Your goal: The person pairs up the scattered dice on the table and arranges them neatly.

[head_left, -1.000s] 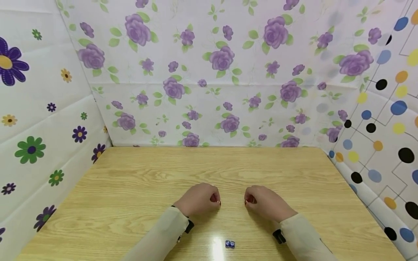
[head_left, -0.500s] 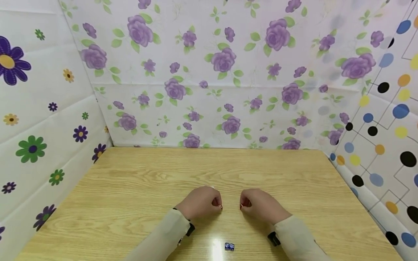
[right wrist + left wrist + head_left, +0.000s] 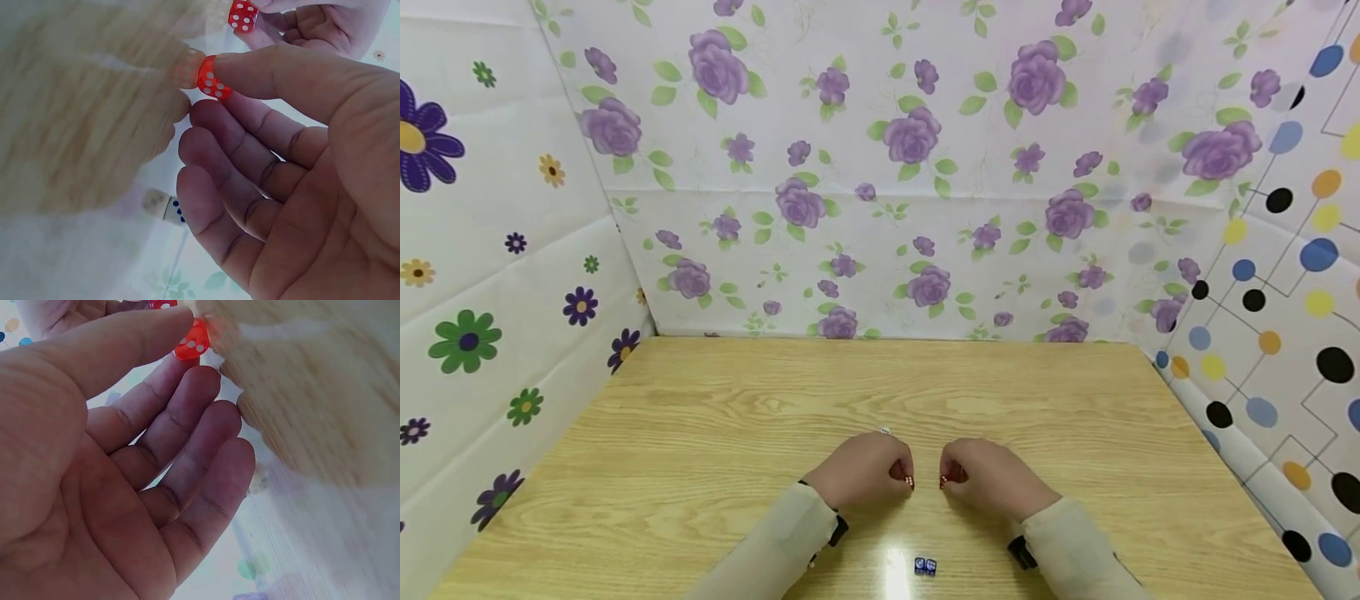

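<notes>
My left hand (image 3: 861,471) pinches a red die (image 3: 909,482) with white pips between thumb and index finger, low over the wooden table. Facing it, my right hand (image 3: 996,475) grips a second red die (image 3: 943,481) the same way. A narrow gap separates the two dice. In the right wrist view, the right hand's red die (image 3: 212,78) meets its own reflection at the tabletop, and the other red die (image 3: 242,16) shows beyond. Just behind the left hand's knuckles lies a white die (image 3: 885,431), whose dark blue pips (image 3: 178,211) appear in the right wrist view.
Two blue dice, one (image 3: 920,566) beside the other (image 3: 931,567), sit side by side near the front of the table (image 3: 737,433). Patterned cloth walls (image 3: 865,250) close off the back and both sides. A bright glare spot lies left of the blue dice.
Both hands have come closer together with their red dice and slightly nearer the front; the right hand moved left more. The white die has come into view behind the left hand.
</notes>
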Action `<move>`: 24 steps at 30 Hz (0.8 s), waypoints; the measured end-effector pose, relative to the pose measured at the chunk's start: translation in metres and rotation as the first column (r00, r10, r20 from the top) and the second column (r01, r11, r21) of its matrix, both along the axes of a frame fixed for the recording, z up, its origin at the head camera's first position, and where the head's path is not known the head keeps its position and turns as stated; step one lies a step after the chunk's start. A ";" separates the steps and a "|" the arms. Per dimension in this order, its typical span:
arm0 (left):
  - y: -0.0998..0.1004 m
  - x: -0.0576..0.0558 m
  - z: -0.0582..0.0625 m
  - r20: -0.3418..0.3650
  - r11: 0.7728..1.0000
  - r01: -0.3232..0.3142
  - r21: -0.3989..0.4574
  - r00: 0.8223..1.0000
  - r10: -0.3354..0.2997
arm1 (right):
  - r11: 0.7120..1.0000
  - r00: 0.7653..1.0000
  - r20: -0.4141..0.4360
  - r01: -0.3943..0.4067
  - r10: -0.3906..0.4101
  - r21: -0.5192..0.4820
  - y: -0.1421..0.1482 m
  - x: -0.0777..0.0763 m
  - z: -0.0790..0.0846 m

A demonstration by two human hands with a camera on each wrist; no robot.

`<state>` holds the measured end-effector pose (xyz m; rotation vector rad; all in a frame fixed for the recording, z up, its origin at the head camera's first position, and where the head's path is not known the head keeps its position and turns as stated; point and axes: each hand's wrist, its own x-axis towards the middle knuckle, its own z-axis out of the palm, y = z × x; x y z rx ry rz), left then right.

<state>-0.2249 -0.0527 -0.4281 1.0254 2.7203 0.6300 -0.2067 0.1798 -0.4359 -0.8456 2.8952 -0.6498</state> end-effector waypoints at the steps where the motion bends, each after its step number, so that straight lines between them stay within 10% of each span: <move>1: 0.000 0.000 0.000 0.001 1.000 0.003 -0.001 1.000 -0.003 | 1.000 1.000 0.004 -0.007 0.007 -0.001 -0.001 0.001 0.000; 24: -0.002 -0.002 0.000 -0.036 1.000 0.007 -0.003 0.999 -0.007 | 0.999 0.999 0.001 -0.036 0.036 0.012 -0.001 0.002 0.002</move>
